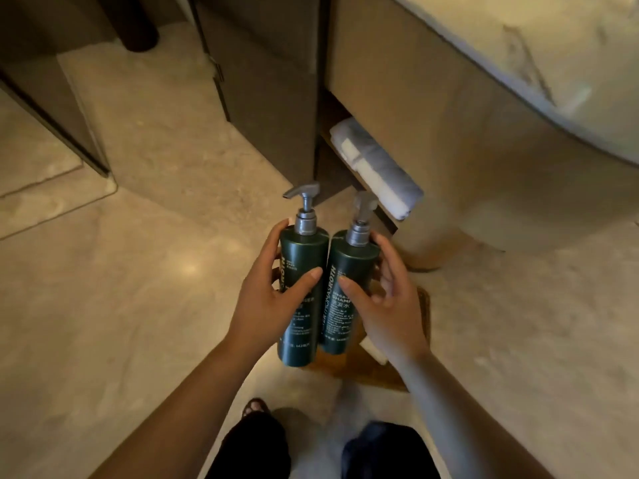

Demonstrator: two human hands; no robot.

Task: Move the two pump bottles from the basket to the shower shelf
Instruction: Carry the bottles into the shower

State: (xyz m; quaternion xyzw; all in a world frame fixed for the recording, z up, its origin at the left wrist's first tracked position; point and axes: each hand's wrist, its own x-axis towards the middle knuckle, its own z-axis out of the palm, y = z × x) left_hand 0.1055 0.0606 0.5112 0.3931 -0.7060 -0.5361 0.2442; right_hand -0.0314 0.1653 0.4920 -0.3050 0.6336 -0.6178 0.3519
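Head view: the left hand [269,302] wraps its fingers [275,233] around the left dark green pump bottle [302,257]; the right hand [387,305] grips the right dark green pump bottle [349,267], fingers loosely curled. Both bottles touch, upright, above a brown wooden basket [366,371] on the glossy beige marble floor [138,271]. Far right, folded white towels [377,167] lie on a low vanity shelf [389,216].

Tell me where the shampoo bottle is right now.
In the head view the shampoo bottle is centre frame, held upright in the right hand, touching the other pump bottle in the left hand, above the wooden basket.
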